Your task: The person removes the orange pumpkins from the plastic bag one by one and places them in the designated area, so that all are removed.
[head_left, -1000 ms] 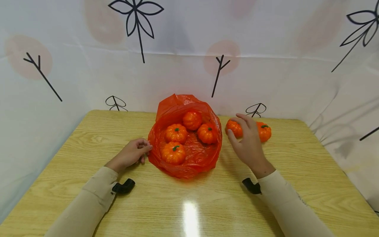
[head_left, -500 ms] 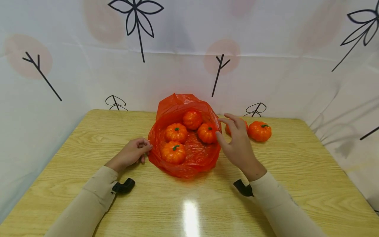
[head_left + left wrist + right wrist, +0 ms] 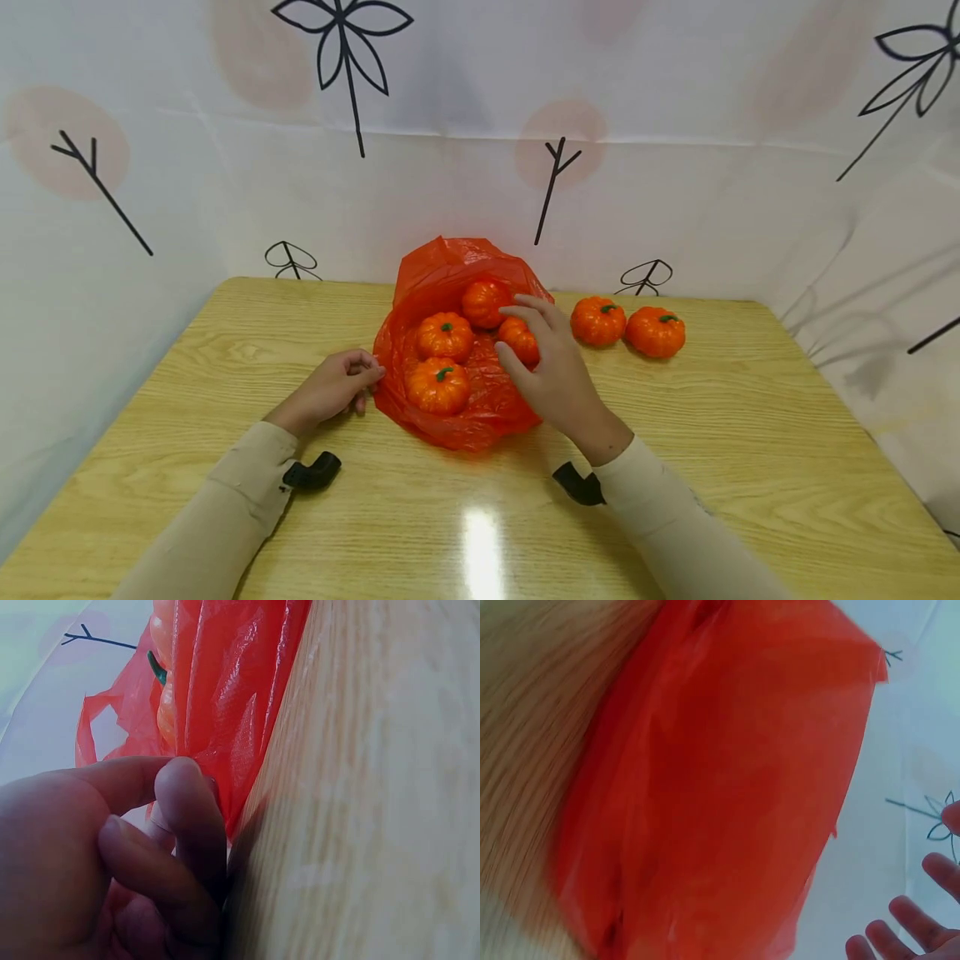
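Observation:
A red plastic bag (image 3: 468,435) stands with its mouth wide on the table, several small orange pumpkins with green stems inside, among them a front pumpkin (image 3: 437,387). My left hand (image 3: 333,387) pinches the bag's left rim between thumb and index finger, as the left wrist view shows at close range. Over the bag's right side hovers my right hand (image 3: 551,367), partly covering a pumpkin (image 3: 517,340) in the bag. Its fingers are spread and hold nothing; in the right wrist view the hand (image 3: 919,930) shows beyond the bag's outer wall (image 3: 720,780).
Two more orange pumpkins, a nearer-bag one (image 3: 597,322) and an outer one (image 3: 655,332), sit side by side on the table right of the bag. The wooden table (image 3: 750,417) ends at a white patterned cloth (image 3: 450,183) behind. Dark wrist-camera mounts show at both sleeves.
My right hand has moved left, from above the two pumpkins on the table to over the bag's right side. Those two pumpkins are uncovered now. My left hand has stayed at the rim.

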Demonstrator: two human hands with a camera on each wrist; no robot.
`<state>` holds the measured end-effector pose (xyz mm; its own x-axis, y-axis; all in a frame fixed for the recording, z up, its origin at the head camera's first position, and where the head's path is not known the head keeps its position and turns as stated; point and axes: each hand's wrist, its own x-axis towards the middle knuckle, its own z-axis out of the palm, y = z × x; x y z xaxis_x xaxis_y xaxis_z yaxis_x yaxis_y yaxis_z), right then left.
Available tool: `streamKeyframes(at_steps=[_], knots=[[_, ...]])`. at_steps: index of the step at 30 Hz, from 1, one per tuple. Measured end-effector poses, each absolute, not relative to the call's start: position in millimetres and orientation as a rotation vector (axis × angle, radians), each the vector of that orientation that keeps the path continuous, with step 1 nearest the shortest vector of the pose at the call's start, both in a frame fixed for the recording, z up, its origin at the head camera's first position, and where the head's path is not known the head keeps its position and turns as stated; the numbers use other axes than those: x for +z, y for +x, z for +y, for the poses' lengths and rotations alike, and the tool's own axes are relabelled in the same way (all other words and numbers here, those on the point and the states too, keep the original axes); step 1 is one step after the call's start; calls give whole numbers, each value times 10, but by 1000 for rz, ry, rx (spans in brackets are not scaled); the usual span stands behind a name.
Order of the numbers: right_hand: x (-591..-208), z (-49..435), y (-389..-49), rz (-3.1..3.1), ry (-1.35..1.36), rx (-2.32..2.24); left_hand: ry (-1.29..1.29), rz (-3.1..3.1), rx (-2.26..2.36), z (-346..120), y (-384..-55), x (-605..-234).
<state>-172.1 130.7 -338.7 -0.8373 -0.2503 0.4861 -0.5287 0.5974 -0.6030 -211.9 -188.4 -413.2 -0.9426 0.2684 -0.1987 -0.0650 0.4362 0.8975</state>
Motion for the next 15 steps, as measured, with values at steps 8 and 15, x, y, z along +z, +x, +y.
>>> streamKeyframes(at_steps=[8,15], knots=[[-3386,1032,-1692,-2477,719,1084,198,2389,1498,-1890,-2128,-4131],[-3422,819,-1658,-2513,784,1100,204,2391,1493,-1891,-2132,-4134]])
